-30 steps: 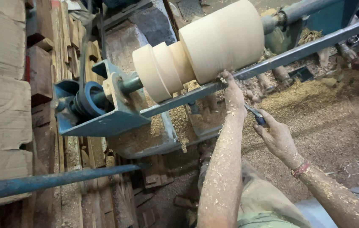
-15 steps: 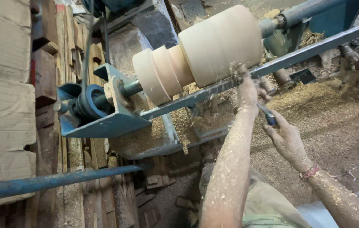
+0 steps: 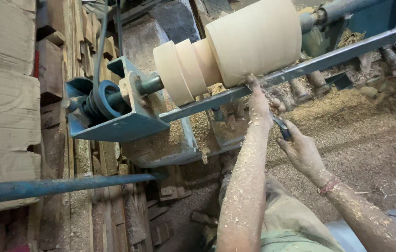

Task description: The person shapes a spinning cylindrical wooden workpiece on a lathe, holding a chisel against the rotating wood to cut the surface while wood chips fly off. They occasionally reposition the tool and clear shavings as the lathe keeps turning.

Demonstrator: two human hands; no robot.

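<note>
Sawdust coats left hand [image 3: 258, 100] on rail [image 3: 328, 58], right hand [image 3: 303, 151] fingers apparently gripping tool [image 3: 281, 128]

Both hands [image 3: 279, 123] press a tool [image 3: 282, 128] against the lathe's wooden blank [image 3: 254, 42].

Packaging: flattened brown cardboard sheets [image 3: 4, 107] along the left edge of the head view, stacked upright against the timber pile. Plain corrugated board, tan, creased and torn at the edges; upper piece overlaps the lower. A short red strip [image 3: 36, 65] shows at the cardboard's right edge, possibly tape or a painted board end; too small to tell. No printed labels, signs or screens visible anywhere in view.
</note>
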